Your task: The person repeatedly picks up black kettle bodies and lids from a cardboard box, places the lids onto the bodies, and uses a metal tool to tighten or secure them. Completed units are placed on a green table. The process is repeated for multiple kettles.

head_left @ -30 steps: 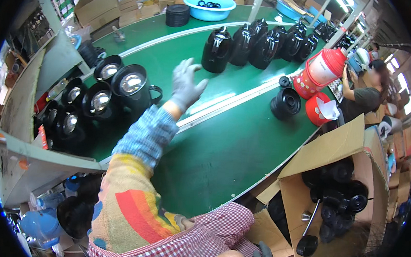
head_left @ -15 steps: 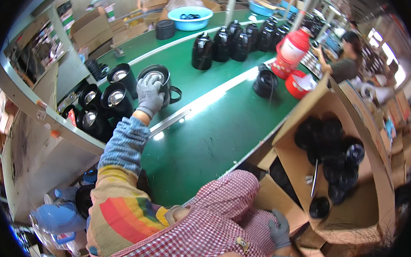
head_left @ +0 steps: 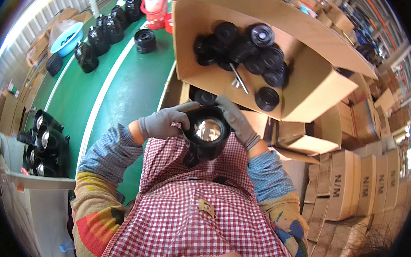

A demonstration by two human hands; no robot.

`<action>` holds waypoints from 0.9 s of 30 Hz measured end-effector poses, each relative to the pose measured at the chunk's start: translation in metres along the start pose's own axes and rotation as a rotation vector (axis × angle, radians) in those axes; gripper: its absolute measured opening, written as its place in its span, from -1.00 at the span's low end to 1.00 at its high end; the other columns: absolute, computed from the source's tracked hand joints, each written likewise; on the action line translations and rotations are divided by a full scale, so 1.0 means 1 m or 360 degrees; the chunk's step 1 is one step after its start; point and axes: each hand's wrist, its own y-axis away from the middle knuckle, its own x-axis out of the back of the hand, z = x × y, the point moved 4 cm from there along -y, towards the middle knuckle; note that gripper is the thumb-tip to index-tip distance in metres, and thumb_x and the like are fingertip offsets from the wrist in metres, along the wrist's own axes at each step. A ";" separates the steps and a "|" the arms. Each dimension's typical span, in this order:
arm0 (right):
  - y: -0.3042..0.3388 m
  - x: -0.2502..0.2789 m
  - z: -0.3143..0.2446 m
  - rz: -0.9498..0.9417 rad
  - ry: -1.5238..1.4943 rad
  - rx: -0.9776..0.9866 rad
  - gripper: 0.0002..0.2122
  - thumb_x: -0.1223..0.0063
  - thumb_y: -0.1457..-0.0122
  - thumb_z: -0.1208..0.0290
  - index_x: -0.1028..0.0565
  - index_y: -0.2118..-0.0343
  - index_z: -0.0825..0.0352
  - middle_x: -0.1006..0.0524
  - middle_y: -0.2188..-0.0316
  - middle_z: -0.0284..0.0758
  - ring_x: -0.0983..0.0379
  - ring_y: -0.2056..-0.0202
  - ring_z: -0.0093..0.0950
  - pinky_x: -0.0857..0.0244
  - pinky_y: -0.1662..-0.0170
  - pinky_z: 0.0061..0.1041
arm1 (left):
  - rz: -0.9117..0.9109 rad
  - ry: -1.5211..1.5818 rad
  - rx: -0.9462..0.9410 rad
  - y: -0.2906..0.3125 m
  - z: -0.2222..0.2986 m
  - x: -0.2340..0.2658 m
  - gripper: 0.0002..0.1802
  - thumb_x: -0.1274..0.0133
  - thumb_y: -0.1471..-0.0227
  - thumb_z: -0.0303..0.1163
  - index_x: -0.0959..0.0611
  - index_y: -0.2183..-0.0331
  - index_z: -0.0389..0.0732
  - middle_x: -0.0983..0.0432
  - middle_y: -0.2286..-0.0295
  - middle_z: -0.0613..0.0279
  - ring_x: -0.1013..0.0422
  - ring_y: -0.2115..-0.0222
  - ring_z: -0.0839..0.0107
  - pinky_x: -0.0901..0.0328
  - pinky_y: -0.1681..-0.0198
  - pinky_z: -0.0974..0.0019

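A black jug (head_left: 195, 149) with a side handle is held between my two gloved hands over my lap. Its round opening faces up, with a shiny silver liner inside, and the handle points toward me. My left hand (head_left: 164, 122) grips the left of its rim, thumb and fingers curled. On the opposite side, my right hand (head_left: 238, 122) presses against the rim with its fingers bent over it. Just beyond the jug, a black round part (head_left: 204, 97) shows partly. In an open carton (head_left: 315, 95) lie several black screw lids (head_left: 256, 64) and a metal rod (head_left: 239, 79).
A green conveyor belt (head_left: 124, 76) runs along my left, carrying a stack of black rings (head_left: 145, 41) and several black jug bodies (head_left: 98, 41). More lined jugs (head_left: 49, 140) stand at the left. A blue basin (head_left: 67, 39) and red bucket (head_left: 154, 7) are farther off. Cartons (head_left: 345, 184) are stacked right.
My left hand has brought a jug from the left side of the belt to my lap. The right hand has come up from my lap to hold it too. The view has turned right.
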 end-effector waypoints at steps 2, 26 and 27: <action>0.033 -0.012 0.012 0.0083 0.0088 -0.0268 -0.46 0.12 -0.43 0.19 -0.17 -0.35 0.40 -0.30 -0.30 -0.12 -0.26 -0.27 -0.34 -0.10 -0.33 -0.44 | -0.0142 0.0334 0.0123 -0.008 -0.040 -0.029 -0.66 -0.05 0.28 -0.79 -0.67 0.38 -0.25 -0.18 -0.30 -0.09 -0.28 -0.23 0.11 -0.32 -0.13 0.25; 0.030 0.214 0.209 0.0359 0.2365 -0.0883 -0.65 -0.16 -0.10 0.15 -0.59 0.03 0.06 -0.33 -0.28 -0.33 -0.08 -0.33 -0.21 0.27 -0.39 0.04 | 0.0690 0.0736 0.0878 -0.044 -0.148 -0.026 -0.56 0.08 -0.13 -0.67 -0.53 -0.07 -0.37 -0.51 -0.01 0.14 -0.41 -0.06 0.31 -0.25 -0.20 0.27; 0.031 0.219 0.210 0.0413 0.2364 -0.0791 -0.68 -0.16 -0.11 0.17 -0.60 0.07 0.07 -0.36 -0.25 -0.33 -0.10 -0.32 -0.22 0.26 -0.39 0.03 | 0.0773 0.0790 0.0903 -0.045 -0.152 -0.022 -0.57 0.08 -0.13 -0.66 -0.54 -0.06 -0.37 -0.51 -0.02 0.13 -0.40 -0.07 0.29 -0.25 -0.20 0.27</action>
